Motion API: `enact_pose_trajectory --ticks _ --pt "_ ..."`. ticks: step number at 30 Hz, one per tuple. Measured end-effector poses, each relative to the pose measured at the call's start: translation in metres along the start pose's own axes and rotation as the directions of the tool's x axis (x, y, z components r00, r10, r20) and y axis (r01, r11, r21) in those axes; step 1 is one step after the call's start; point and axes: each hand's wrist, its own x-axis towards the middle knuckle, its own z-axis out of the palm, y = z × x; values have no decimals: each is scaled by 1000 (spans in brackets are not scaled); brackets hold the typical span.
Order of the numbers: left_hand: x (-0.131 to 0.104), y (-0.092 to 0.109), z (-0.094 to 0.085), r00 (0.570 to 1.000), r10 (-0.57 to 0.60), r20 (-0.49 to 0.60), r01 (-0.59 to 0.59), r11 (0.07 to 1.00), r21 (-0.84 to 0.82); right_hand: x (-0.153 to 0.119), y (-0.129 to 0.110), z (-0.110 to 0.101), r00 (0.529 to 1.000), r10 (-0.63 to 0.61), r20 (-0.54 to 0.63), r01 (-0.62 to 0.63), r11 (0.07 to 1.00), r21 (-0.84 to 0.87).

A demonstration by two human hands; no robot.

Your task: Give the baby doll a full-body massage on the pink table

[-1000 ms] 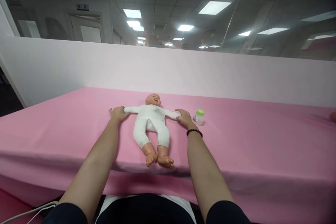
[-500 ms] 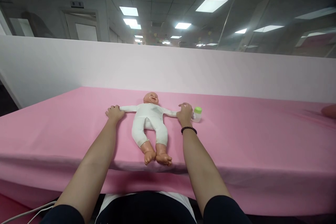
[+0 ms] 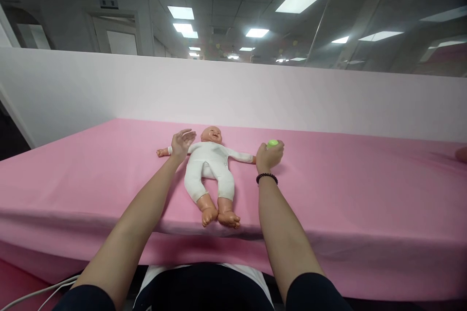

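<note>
A baby doll (image 3: 209, 160) in a white suit lies face up, arms spread, its bare feet toward the near edge of the pink-covered table (image 3: 339, 194). Over the doll's arm on the left side, close to its head, is my left hand (image 3: 183, 143), open with nothing in it. My right hand (image 3: 270, 154), with a dark beaded bracelet at the wrist, is closed round a small bottle whose green cap (image 3: 272, 143) shows above the fingers. The bottle's body is hidden by that hand. The doll's other hand is partly covered by my right hand.
A low white partition (image 3: 233, 92) runs behind the table, with glass above it. At the far right edge a skin-coloured object (image 3: 461, 154) lies on the cloth, cut off by the frame. White cables (image 3: 40, 294) hang at the bottom left.
My left hand has left the doll's hand and moved right, toward its head. My right hand has moved off the doll's other hand and closed round the green-capped bottle.
</note>
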Motion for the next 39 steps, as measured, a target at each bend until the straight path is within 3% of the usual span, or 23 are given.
enact_pose_trajectory --ticks 3,5,7,9,14,19,26,29,32,35,37,39 --pt "-6 8 10 966 -95 240 181 911 -369 -8 -22 1 970 -134 201 95 977 193" --pt "-12 11 13 921 -140 364 330 778 -534 -17 -36 6 896 -257 363 102 913 394" --pt "-15 13 14 897 -163 411 394 716 -576 -27 -46 12 809 -381 447 69 817 572" --pt "-17 14 16 884 -172 434 417 709 -569 -37 -53 18 757 -467 457 46 736 675" --pt "-18 19 21 853 -150 500 444 713 -543 -53 -63 24 715 -505 484 -36 665 746" --pt "-19 19 26 802 -141 581 517 651 -555 -68 -73 22 700 -585 411 34 601 798" --pt "-19 18 27 722 -158 674 572 686 -451 -93 -85 20 720 -625 303 103 528 843" --pt "-18 19 27 730 -151 667 556 698 -451 -99 -87 19 734 -613 293 100 524 846" --pt "-19 21 29 750 -105 653 500 736 -456 -98 -90 21 798 -530 286 39 520 853" --pt "-21 24 32 739 -38 673 412 816 -406 -95 -92 26 844 -440 305 -45 510 859" --pt "-23 26 33 737 -21 675 368 851 -375 -94 -92 27 838 -432 334 -77 511 856" --pt "-24 26 36 783 -17 622 326 863 -386 -94 -92 27 806 -462 371 -97 515 852"
